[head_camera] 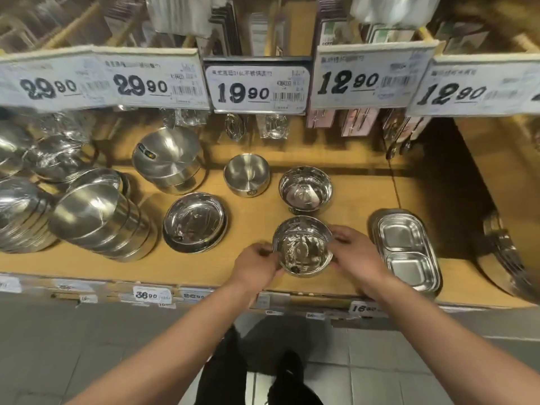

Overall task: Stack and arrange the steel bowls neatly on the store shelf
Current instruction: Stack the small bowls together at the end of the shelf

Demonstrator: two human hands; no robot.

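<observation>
Three upright steel bowls (302, 247), one shallow dish (195, 221), two hands (257, 266).

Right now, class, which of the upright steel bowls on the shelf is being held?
The front bowl, nearest the shelf edge: the left hand and right hand grip its sides. The shiny bowl behind it and the matte bowl stand untouched.

A small shiny steel bowl (302, 247) stands upright at the shelf's (87, 267) front edge, at 6 o'clock from a matching upright bowl (305, 190). At 10 o'clock sits a brushed bowl (247, 175), at 9 o'clock a shallow dish (195, 222); overturned bowl stacks (102, 220) lean at far left.
</observation>
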